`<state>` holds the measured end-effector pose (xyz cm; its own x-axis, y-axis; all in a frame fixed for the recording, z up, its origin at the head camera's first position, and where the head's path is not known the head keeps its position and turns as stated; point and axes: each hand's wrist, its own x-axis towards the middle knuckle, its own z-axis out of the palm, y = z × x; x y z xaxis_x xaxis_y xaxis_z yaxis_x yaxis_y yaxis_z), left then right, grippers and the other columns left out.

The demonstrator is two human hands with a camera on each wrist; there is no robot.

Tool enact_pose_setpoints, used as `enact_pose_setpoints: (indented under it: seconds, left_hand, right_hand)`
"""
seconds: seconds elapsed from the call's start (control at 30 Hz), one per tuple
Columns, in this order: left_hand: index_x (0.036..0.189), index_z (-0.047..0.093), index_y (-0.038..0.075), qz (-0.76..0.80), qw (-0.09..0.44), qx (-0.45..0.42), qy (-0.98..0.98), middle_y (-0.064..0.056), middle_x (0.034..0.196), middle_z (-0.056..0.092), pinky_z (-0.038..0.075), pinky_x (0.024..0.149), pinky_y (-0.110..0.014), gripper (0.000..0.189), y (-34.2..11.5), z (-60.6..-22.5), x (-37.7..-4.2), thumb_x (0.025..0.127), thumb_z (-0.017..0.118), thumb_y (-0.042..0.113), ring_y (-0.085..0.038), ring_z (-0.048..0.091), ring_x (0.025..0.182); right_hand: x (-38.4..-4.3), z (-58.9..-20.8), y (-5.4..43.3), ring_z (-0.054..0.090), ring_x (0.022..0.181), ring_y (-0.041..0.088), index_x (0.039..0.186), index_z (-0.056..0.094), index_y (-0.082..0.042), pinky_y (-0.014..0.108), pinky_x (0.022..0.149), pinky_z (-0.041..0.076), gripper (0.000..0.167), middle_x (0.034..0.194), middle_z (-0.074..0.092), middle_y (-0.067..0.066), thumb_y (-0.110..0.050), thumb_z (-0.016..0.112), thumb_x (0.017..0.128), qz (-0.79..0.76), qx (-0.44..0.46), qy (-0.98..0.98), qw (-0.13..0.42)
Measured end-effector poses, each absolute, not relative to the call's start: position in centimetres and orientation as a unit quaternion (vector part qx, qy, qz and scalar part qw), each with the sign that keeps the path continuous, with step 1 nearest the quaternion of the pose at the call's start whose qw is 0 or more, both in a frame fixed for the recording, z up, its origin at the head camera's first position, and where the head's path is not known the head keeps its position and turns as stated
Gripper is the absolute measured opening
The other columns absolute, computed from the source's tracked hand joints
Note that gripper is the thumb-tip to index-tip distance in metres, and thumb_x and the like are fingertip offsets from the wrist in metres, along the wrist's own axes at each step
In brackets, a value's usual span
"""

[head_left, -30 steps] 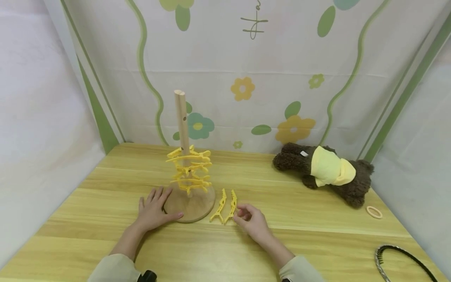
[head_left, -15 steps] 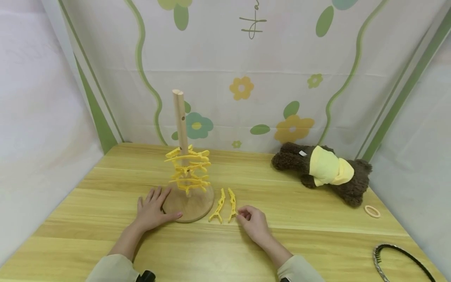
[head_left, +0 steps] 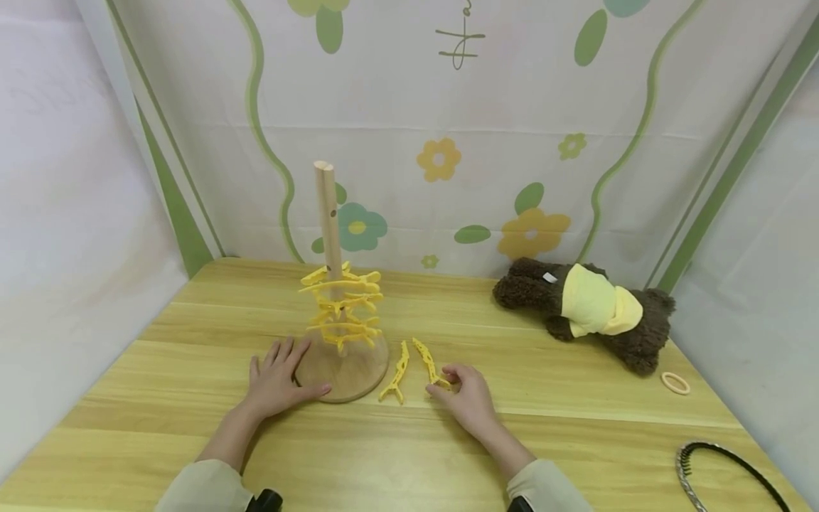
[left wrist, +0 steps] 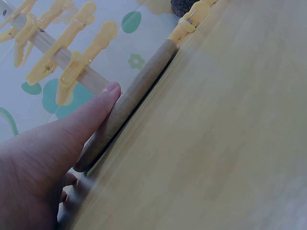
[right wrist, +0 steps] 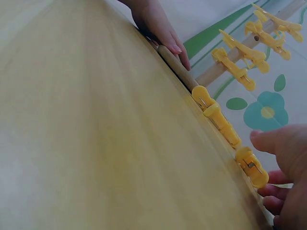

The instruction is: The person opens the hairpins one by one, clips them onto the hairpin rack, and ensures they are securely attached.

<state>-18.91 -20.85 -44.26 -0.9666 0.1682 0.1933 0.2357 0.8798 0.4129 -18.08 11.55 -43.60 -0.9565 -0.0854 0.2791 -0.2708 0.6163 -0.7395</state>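
My left hand (head_left: 276, 384) lies spread with its fingers on the round wooden base (head_left: 342, 378) of a stand and its thumb over the near rim. Several yellow hair clips (head_left: 358, 286) hang around the stand's upright post (head_left: 328, 213). Two more yellow hair clips lie to the right of the base. My right hand (head_left: 470, 400) is at the forked end of the right-hand clip (head_left: 424, 355), thumb and fingers on either side of it. In the right wrist view, the thumb (right wrist: 265, 141) stands just above this clip (right wrist: 252, 167). The left-hand clip (head_left: 400, 371) lies apart from both hands.
A dark brown plush toy (head_left: 537, 281) in a yellow top lies at the back right. Near the right edge of the table (head_left: 358, 455) are a pale ring (head_left: 665, 377) and a black headband (head_left: 729, 449). A patterned cloth (head_left: 384, 92) stands behind.
The right-hand clip has turned, its forked end swinging right, away from the other clip. My right hand has shifted slightly right with it. My left hand has stayed on the base.
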Motion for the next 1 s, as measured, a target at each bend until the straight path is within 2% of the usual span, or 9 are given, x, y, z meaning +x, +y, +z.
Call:
enact_pose_setpoints:
  seconds: [0.13, 0.27, 0.5, 0.67, 0.87, 1.0]
  left_hand:
    - [0.134, 0.030, 0.011, -0.217, 0.078, -0.107, -0.967, -0.025, 0.135, 0.021, 0.001, 0.085, -0.066, 0.093, -21.1, -44.3, -19.0, 0.064, 0.055, 0.068, -0.045, 0.012, 0.121]
    - [0.134, 0.029, 0.010, -0.214, 0.077, -0.108, -0.968, -0.026, 0.135, 0.021, 0.001, 0.085, -0.066, 0.093, -21.2, -44.2, -18.9, 0.065, 0.055, 0.067, -0.045, 0.011, 0.121]
    - [0.134, 0.031, 0.009, -0.217, 0.081, -0.109, -0.967, -0.027, 0.134, 0.022, 0.002, 0.085, -0.066, 0.092, -21.0, -43.9, -18.8, 0.065, 0.055, 0.066, -0.046, 0.013, 0.120]
    - [0.134, 0.031, 0.009, -0.216, 0.081, -0.107, -0.967, -0.026, 0.134, 0.023, 0.002, 0.085, -0.066, 0.091, -20.9, -43.9, -18.7, 0.066, 0.056, 0.065, -0.045, 0.013, 0.121]
    - [0.134, 0.031, 0.010, -0.220, 0.079, -0.107, -0.966, -0.026, 0.134, 0.023, 0.002, 0.085, -0.066, 0.091, -20.8, -43.8, -18.7, 0.066, 0.056, 0.065, -0.045, 0.013, 0.121]
    - [0.134, 0.031, 0.009, -0.222, 0.077, -0.106, -0.966, -0.026, 0.134, 0.022, 0.001, 0.085, -0.066, 0.091, -20.8, -43.8, -18.7, 0.066, 0.055, 0.065, -0.045, 0.012, 0.121]
  right_hand:
    - [-18.0, -43.8, 11.3, 0.049, 0.082, 0.021, 0.099, 0.059, 0.001, 0.036, 0.072, 0.039, 0.056, 0.087, 0.052, 0.006, -0.038, 0.074, 0.063, 0.364, 0.115, -0.916, 0.123]
    - [-18.0, -43.8, 11.2, 0.047, 0.082, 0.021, 0.099, 0.058, 0.000, 0.035, 0.072, 0.039, 0.057, 0.088, 0.049, 0.004, -0.041, 0.073, 0.062, 0.327, 0.119, -0.928, 0.130]
    - [-18.2, -43.8, 11.6, 0.045, 0.077, 0.020, 0.094, 0.058, 0.004, 0.033, 0.067, 0.038, 0.041, 0.084, 0.048, 0.007, -0.023, 0.073, 0.067, 0.353, 0.118, -0.917, 0.143]
    - [-18.4, -43.7, 12.1, 0.045, 0.078, 0.022, 0.093, 0.059, 0.006, 0.034, 0.067, 0.039, 0.041, 0.084, 0.048, 0.010, -0.021, 0.074, 0.066, 0.352, 0.098, -0.920, 0.141]
    - [-18.8, -43.2, 13.0, 0.044, 0.076, 0.022, 0.094, 0.058, 0.007, 0.033, 0.064, 0.039, 0.035, 0.086, 0.046, 0.011, -0.014, 0.072, 0.069, 0.351, 0.091, -0.925, 0.112]
    - [-19.4, -42.5, 13.9, 0.049, 0.077, 0.023, 0.099, 0.055, 0.011, 0.033, 0.064, 0.044, 0.032, 0.088, 0.050, 0.014, -0.005, 0.066, 0.074, 0.378, 0.095, -0.917, 0.080]
